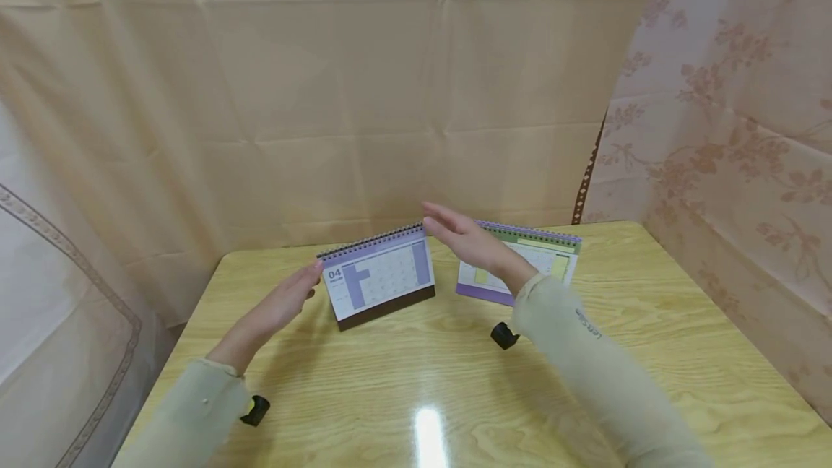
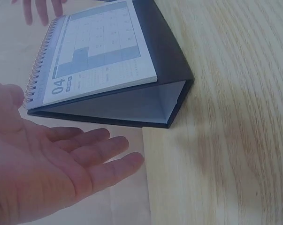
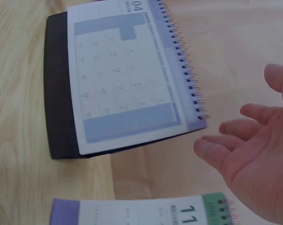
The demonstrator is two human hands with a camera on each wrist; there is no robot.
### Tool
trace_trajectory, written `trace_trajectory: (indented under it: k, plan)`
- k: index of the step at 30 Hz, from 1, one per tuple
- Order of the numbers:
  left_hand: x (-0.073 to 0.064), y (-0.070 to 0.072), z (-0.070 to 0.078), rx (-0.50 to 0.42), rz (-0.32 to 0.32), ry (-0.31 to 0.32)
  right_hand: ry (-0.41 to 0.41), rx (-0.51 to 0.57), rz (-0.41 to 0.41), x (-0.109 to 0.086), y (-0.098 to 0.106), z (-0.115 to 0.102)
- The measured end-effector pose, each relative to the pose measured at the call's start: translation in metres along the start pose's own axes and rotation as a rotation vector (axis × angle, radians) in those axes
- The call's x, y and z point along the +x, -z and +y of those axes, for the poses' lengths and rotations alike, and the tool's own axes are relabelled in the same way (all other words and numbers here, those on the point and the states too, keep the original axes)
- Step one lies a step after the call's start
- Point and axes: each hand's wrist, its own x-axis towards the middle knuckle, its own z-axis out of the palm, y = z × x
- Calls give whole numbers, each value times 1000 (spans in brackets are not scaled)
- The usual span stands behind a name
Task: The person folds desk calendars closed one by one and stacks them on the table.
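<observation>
A spiral-bound desk calendar point(image 1: 383, 276) with a dark base and an "04" page stands tented toward the back of the table. My left hand point(image 1: 289, 302) is at its left end, fingers extended near the top corner; in the left wrist view the palm point(image 2: 42, 164) faces the calendar's open triangular side. My right hand point(image 1: 471, 240) is by its upper right corner, fingers straight; the right wrist view shows the fingers point(image 3: 235, 136) apart from the spiral edge. A second desk calendar point(image 1: 562, 266), green and purple with an "11" page, stands to the right, partly hidden behind my right hand.
The wooden table point(image 1: 364, 388) has its back edge close to a beige curtain point(image 1: 338, 92). A floral curtain point(image 1: 734, 128) hangs at the right and a white cloth point(image 1: 52, 323) at the left. Black wrist devices point(image 1: 504, 336) show below both sleeves.
</observation>
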Motion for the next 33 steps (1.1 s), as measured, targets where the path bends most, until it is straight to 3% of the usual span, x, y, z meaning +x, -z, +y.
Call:
trace_trajectory:
  k: [6,13,23,30,33]
  plan:
    - [2,-5,0,-55,-30,12,-66,34,16,11,-13,6]
    - [6,-6,2,-41,-29,21,-81,61,26,16,-23,10]
    - [10,-6,6,2,-7,78,-176,102,21,22,-31,17]
    - [13,-4,7,8,-12,128,-235,205,14,28,-30,16]
    - [15,-3,7,-6,-14,139,-296,247,-13,31,-28,15]
